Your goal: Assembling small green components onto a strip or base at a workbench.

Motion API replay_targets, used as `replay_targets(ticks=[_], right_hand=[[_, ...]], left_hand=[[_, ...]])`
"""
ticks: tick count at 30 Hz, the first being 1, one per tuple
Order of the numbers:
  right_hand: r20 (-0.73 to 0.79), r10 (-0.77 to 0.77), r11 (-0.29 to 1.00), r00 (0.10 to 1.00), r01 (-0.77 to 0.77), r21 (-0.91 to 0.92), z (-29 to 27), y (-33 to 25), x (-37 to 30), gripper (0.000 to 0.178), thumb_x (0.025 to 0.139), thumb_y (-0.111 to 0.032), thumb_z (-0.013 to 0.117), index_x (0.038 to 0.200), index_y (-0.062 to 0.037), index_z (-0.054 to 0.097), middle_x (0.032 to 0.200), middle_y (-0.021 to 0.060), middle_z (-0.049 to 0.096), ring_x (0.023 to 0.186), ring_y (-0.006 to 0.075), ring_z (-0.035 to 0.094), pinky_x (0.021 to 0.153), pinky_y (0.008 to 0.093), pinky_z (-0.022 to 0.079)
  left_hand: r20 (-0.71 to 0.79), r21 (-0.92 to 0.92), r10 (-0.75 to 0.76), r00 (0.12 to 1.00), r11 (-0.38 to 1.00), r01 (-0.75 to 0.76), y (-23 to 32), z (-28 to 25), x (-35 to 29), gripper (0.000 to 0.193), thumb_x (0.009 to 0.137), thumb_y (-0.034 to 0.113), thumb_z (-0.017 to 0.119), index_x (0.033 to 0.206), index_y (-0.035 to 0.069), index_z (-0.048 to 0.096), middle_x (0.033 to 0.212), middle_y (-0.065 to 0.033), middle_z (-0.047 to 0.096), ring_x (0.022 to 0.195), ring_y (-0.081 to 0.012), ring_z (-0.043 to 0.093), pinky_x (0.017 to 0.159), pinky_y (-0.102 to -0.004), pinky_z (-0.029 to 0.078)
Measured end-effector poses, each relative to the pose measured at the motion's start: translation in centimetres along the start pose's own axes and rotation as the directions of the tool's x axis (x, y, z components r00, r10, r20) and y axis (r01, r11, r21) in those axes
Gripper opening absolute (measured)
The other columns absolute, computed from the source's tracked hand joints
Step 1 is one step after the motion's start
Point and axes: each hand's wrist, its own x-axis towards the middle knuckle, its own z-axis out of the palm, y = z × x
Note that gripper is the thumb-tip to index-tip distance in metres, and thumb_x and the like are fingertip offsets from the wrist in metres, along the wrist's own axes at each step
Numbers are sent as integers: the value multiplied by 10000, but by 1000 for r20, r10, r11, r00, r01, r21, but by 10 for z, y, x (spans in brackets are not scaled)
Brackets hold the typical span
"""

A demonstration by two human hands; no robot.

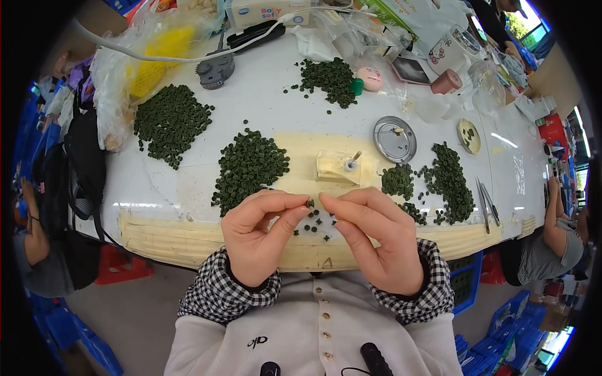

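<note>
My left hand (257, 235) pinches a small dark green round part (310, 203) between thumb and forefinger. Close beside it, my right hand (385, 238) has its fingers bent together toward the thumb; a tiny dark bit shows at their tips, too small to name. Several loose dark green pieces (314, 229) lie on the table just below the fingertips. Left of my hands is a large heap of the same green parts (251, 164). Beyond the fingers, a cream-taped block (335, 167) with a small upright pin stands on the taped tabletop.
More green heaps lie at far left (172, 122), at the back (329, 81) and at right (451, 185). A round metal tin (395, 140), a small cream dish (468, 136) and tweezers (483, 205) are on the right. A white cable (188, 60) crosses the back. People sit at both sides.
</note>
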Motion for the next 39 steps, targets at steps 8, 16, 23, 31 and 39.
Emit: replay_targets(ticks=[8,16,23,31,39], right_hand=[[5,-24,997,1000,24,73,10,8,-5,376,849,52,638,1223,16,629,979,138,625,790,235,609,689,284,504],[50,-92,996,995,91,23,4,13,-4,393,840,62,640,1230,12,629,980,142,636,810,243,628,688,296,521],[79,-83,996,993,80,50,3,18,-7,406,830,79,636,1231,13,629,982,142,634,797,241,641,677,288,531],[101,-114,993,988,113,15,-1,19,-7,396,820,80,643,1210,16,641,980,149,634,794,252,647,679,301,542],[98,-137,989,986,141,-36,-1,20,-8,366,845,68,642,1205,3,651,1008,132,651,792,209,662,693,280,548]], left_hand=[[16,35,30,999,999,-31,2,1,2,159,857,-68,676,1011,-35,696,954,-106,689,855,-142,639,738,-251,498],[36,103,41,999,994,-44,3,1,2,160,840,-61,695,991,-14,716,922,-106,707,827,-150,655,719,-246,504],[65,172,88,994,980,-98,3,0,4,174,822,-66,705,984,-5,724,925,-121,717,830,-173,678,728,-257,528],[78,141,59,995,988,-69,2,1,4,173,817,-65,710,977,-2,727,909,-110,714,811,-159,670,709,-248,516],[82,116,30,996,992,-39,1,1,3,182,814,-69,709,981,-1,727,902,-103,710,803,-152,663,706,-241,508]])
